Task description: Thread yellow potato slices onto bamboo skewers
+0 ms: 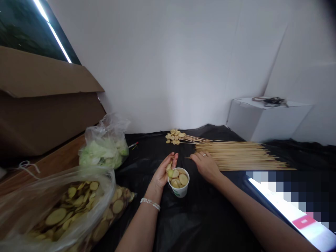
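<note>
A white paper cup full of round pale slices stands on the black sheet. My left hand is beside the cup's left rim, its fingers curled around a few slices. My right hand rests at the left end of a wide spread of thin wooden sticks; its fingertips are pinched on one stick that points left. Behind the hands lie several sticks with slices threaded on their ends.
At the left are an open plastic bag of slices, a bag of green leaves and a cardboard box. A red pen lies near the wall. At the right are a white box and a bright screen.
</note>
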Demonstrator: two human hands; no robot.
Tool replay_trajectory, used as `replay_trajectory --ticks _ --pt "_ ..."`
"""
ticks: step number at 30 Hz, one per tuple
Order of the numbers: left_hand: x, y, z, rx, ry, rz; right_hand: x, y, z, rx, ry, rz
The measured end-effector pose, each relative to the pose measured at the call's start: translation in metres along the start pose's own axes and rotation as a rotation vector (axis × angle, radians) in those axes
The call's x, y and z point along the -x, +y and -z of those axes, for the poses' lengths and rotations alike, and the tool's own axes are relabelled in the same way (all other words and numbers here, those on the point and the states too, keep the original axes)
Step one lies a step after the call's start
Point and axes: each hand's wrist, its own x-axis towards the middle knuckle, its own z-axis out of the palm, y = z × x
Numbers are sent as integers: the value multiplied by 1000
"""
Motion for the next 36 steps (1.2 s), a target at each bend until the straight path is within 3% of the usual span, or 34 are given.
replay_trajectory --ticks 4,9,15,21,36 --pt "-2 0 1 22 28 -12 0 -15 9 35 91 28" --pt "-2 -2 1 -43 38 -52 -3 -20 13 15 117 39" --pt "-4 -3 4 -69 -16 -64 -2 -21 16 23 93 117" --pt "-6 -5 4 -74 15 -64 1 -27 17 116 76 78" --pt "-6 -8 4 -131 28 -106 2 -32 15 95 0 36"
